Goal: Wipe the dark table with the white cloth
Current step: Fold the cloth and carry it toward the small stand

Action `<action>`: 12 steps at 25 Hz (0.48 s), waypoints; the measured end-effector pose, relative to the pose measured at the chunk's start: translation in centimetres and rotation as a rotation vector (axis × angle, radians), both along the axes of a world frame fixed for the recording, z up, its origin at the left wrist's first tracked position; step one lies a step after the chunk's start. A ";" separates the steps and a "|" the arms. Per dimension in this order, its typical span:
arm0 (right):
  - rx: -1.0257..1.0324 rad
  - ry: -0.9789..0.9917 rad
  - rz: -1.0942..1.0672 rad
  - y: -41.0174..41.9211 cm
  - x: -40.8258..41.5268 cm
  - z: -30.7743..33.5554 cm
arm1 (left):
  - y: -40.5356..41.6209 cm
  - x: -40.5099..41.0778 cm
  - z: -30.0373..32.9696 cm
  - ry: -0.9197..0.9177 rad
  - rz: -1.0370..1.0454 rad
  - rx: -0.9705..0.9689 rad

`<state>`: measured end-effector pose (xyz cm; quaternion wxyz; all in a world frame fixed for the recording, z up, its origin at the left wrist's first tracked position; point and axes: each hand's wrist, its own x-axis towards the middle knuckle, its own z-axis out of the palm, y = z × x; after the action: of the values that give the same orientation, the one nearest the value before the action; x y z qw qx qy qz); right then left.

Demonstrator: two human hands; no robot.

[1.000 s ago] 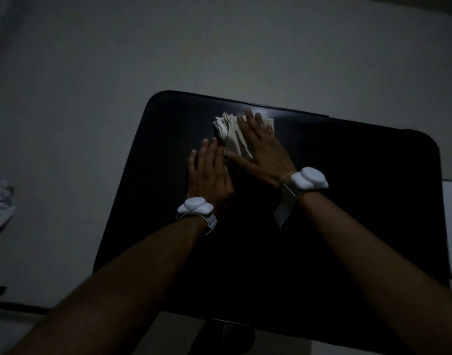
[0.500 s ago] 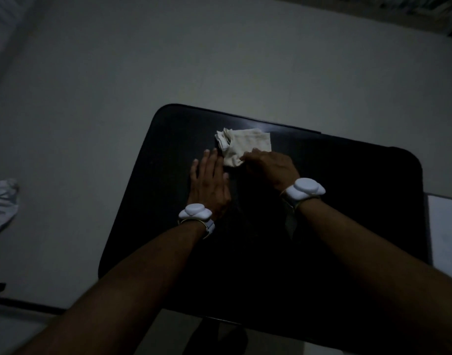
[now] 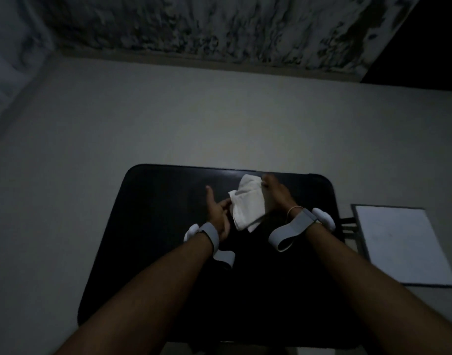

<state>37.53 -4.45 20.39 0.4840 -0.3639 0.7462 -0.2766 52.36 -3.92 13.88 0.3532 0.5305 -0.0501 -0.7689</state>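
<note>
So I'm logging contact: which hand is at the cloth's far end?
The right hand: its fingers reach the far end of the white cloth near the table's back edge. The left hand pinches the near-left corner.

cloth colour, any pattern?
Plain white cloth, no pattern visible; head view, between both hands.

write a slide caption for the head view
Both hands hold a white cloth over a dark table.
</note>
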 end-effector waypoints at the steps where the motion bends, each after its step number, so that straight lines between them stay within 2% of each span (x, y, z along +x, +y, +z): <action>1: 0.017 -0.056 -0.026 0.7 -1.4 0.8 | 0.6 -1.8 0.5 0.100 -0.035 -0.007; 3: 0.025 -0.035 -0.011 2.5 -5.4 1.7 | 1.7 -6.0 2.0 0.147 -0.123 -0.118; 7: 0.022 0.001 0.014 5.7 -15.4 0.7 | 2.3 -14.9 2.3 -0.087 -0.289 -0.162; 9: 0.054 -0.026 -0.023 7.9 -24.0 -0.2 | 3.6 -23.1 1.7 -0.158 -0.357 -0.172; 12: 0.087 -0.021 0.005 9.5 -29.9 -1.4 | 5.0 -29.3 2.2 -0.270 -0.425 -0.191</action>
<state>7.60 5.03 18.97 0.5080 -0.3414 0.7515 -0.2464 23.03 1.03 16.07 0.2224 0.5700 -0.2793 -0.7400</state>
